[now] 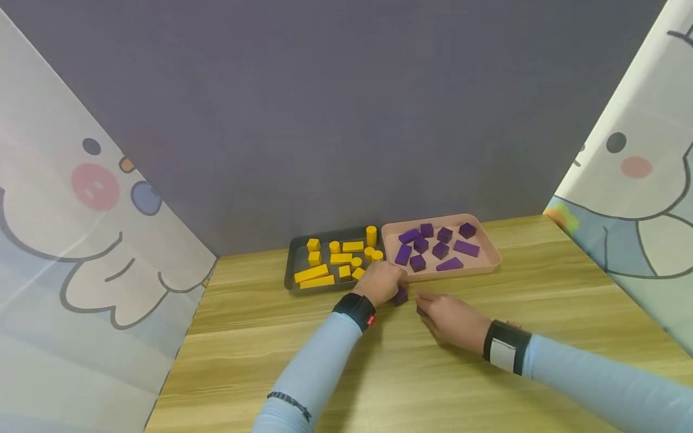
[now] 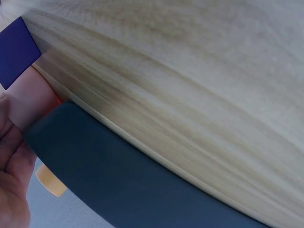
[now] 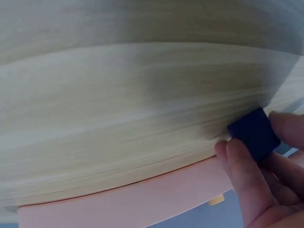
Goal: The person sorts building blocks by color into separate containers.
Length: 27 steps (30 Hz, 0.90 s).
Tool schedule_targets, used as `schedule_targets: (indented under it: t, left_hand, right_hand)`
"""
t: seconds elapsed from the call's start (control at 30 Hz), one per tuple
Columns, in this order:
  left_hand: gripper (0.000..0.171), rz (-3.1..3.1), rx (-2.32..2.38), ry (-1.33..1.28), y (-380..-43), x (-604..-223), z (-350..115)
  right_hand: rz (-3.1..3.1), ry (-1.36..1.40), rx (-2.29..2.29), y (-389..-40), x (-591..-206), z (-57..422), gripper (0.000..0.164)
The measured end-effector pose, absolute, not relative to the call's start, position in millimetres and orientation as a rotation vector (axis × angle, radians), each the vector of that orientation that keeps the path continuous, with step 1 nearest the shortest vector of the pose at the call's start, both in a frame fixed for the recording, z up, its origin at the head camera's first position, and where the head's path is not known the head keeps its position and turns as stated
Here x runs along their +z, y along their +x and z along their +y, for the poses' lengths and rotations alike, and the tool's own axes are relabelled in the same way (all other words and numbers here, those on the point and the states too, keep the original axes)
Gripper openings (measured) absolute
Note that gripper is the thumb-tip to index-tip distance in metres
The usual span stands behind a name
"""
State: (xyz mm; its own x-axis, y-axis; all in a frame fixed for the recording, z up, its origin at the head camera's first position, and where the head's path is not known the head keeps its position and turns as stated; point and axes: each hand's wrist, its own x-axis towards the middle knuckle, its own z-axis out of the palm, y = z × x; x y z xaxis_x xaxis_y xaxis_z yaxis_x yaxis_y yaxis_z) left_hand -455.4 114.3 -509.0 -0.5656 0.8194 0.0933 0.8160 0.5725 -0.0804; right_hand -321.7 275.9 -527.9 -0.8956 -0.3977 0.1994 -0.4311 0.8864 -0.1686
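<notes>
My left hand (image 1: 381,281) reaches in front of the two trays and grips a purple block (image 1: 399,295) near the pink tray's front edge. In the left wrist view, that block shows at the upper left, and only part of the hand (image 2: 10,166) is visible. To the right, my right hand (image 1: 453,320) pinches another purple block (image 3: 255,134) between thumb and fingers, low over the wooden tabletop. In the head view this second block is mostly hidden by the fingers. A small gap separates the two blocks.
Several purple blocks lie in the pink tray (image 1: 483,264). Beside it on the left, a dark grey tray (image 1: 292,270) holds several yellow blocks and cylinders. Behind the wooden table (image 1: 243,349) rises a grey panel (image 1: 325,120), with cartoon-printed sheets on both sides.
</notes>
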Motion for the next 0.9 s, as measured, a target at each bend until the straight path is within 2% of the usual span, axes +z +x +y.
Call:
schedule_targets:
  t: [0.07, 0.13, 0.57, 0.8, 0.9]
  left_hand:
    - [0.017, -2.681, 0.039, -1.397, -456.2, -510.4, 113.7]
    - [0.016, -2.678, 0.053, -1.39, -457.4, -511.8, 112.7]
    - [0.018, -2.669, 0.053, -1.404, -462.6, -507.5, 118.1]
    - [0.02, -2.689, 0.063, -1.394, -460.6, -508.7, 118.9]
    - [0.02, -2.683, 0.081, -1.399, -459.6, -509.7, 117.6]
  right_hand:
    - [-2.91, 0.615, 0.38, -322.3, -525.5, 273.8, 0.012]
    - [-2.93, 0.605, 0.447, -323.4, -523.0, 273.0, 0.004]
    - [-3.026, 0.558, 0.667, -331.8, -511.0, 282.7, 0.024]
    - [-2.969, 0.5, 0.632, -342.5, -485.7, 296.7, 0.009]
    - [-2.89, 0.452, 0.559, -350.7, -467.9, 306.2, 0.009]
